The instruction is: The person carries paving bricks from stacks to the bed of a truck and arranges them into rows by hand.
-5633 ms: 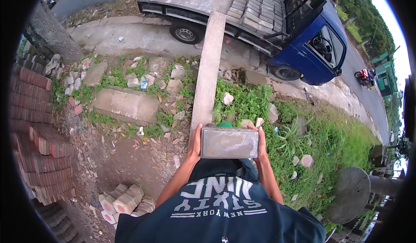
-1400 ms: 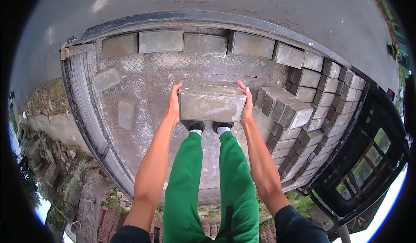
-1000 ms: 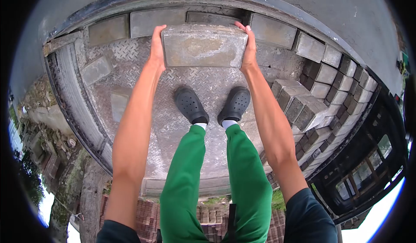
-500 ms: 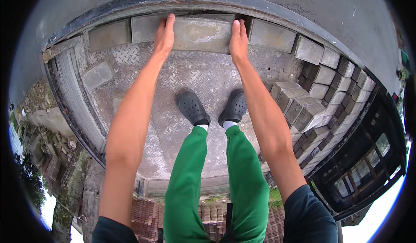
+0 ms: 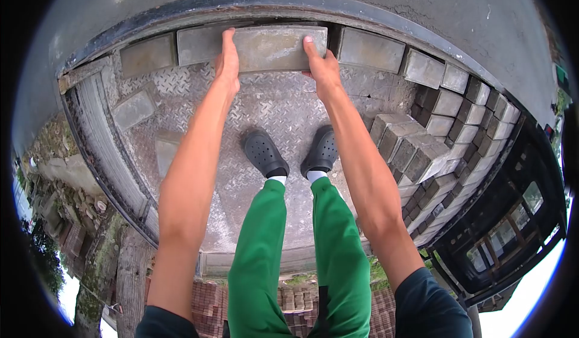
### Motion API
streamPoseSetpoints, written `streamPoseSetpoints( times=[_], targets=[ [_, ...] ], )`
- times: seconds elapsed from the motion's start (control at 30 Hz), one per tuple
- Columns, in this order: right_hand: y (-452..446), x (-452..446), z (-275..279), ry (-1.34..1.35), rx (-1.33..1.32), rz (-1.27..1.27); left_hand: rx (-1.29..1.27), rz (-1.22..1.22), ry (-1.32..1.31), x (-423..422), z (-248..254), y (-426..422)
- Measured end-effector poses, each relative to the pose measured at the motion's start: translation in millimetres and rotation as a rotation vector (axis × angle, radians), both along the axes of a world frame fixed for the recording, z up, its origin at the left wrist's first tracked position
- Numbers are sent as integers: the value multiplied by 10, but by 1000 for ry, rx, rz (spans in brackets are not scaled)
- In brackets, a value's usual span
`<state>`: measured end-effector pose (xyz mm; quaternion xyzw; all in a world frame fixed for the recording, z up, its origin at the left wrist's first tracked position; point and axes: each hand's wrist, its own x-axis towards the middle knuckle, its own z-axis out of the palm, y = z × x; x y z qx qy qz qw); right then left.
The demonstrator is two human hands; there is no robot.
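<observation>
A grey concrete paving block (image 5: 271, 48) lies along the far side wall of a metal truck bed, between my two hands. My left hand (image 5: 228, 66) presses against its left end, fingers pointing up toward the wall. My right hand (image 5: 324, 69) grips the right end, its thumb laid over the near face and the other fingers mostly hidden behind. Left of my left hand, another block (image 5: 198, 44) sits in the same row. A further block (image 5: 371, 48) stands to the right of my right hand, apart from it.
Stacked blocks (image 5: 449, 124) fill the right side of the bed, with a stepped pile (image 5: 410, 145) nearer my feet. Loose blocks lie on the left floor (image 5: 134, 109). My dark clogs (image 5: 263, 152) stand on the patterned metal floor. A raised rim (image 5: 289, 0) borders the far side.
My right hand has shifted left, and its thumb has come over the block's near face. My left hand stays at the left end. The view has moved slightly.
</observation>
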<state>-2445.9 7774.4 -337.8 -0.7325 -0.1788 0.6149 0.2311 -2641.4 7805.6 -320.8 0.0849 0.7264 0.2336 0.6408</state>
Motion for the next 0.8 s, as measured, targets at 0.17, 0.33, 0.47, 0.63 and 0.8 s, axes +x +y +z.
streamPoseSetpoints(
  times=[0.17, 0.33, 0.47, 0.63, 0.8],
  targets=[
    [141, 151, -138, -398, 20, 272, 59, 32, 210, 148, -27, -28],
    [94, 193, -107, -71, 39, 99, 87, -58, 188, 281, 261, 29],
    [-36, 185, -138, -90, 96, 41, 87, -68, 166, 117, -86, 12],
    [-36, 156, -84, -196, 134, 67, 134, -84, 239, 169, -48, -20],
    [-164, 258, -22, -720, 69, 269, 151, -117, 247, 423, -134, 50]
  ],
)
